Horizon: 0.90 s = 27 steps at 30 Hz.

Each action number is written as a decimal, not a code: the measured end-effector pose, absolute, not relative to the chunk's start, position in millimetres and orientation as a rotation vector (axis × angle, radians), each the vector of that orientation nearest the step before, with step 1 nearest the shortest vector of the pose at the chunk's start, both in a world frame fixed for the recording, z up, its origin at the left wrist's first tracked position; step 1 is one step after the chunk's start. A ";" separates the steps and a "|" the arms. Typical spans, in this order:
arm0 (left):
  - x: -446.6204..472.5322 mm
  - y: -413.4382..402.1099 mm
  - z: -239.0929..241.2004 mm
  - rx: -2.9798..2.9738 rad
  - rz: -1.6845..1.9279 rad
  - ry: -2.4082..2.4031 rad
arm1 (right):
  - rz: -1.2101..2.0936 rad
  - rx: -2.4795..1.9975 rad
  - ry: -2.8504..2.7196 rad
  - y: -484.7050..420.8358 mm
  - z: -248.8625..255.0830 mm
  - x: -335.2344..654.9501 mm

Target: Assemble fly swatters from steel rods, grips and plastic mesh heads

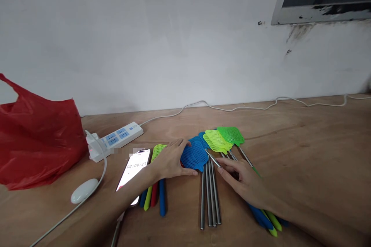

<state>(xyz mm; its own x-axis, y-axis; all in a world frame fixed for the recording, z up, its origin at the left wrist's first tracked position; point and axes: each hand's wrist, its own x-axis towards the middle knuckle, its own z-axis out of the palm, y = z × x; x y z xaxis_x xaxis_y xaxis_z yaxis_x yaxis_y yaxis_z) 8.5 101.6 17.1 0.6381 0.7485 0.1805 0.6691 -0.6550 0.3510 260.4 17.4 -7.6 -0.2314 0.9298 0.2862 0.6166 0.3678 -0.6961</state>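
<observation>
My left hand (171, 160) lies on the wooden table (304, 142), fingers reaching onto a blue fly-swatter head (193, 156) and gripping its edge. My right hand (245, 181) pinches a thin metal rod (213, 158) between thumb and forefinger, its tip pointing toward the blue head. Lime and green swatter heads (223, 138) fan out behind. Several bare metal rods (210, 197) lie side by side between my hands. Coloured handles (153, 197) lie under my left wrist, and more handles (268, 220) under my right forearm.
A phone (133, 170) showing a timer lies left of my left hand. Farther left are a white power strip (116, 139), a white oval adapter (84, 190) on a cable, and a red plastic bag (34, 139). A white cable (246, 107) runs along the wall.
</observation>
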 end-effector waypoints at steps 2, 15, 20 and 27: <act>9.6 101.2 17.1 2.594 0.477 1.146 | 0.583 -1.330 -1.959 17.2 -7.7 261.1; 6.2 61.4 26.9 2.261 0.862 1.353 | 1.281 -1.123 -1.630 9.7 6.3 259.3; 6.1 46.0 24.2 2.192 0.913 1.373 | 1.463 -1.067 -1.547 8.2 11.2 261.8; 2.7 45.1 15.4 2.107 1.010 1.448 | 1.621 -0.987 -1.507 9.2 4.6 265.6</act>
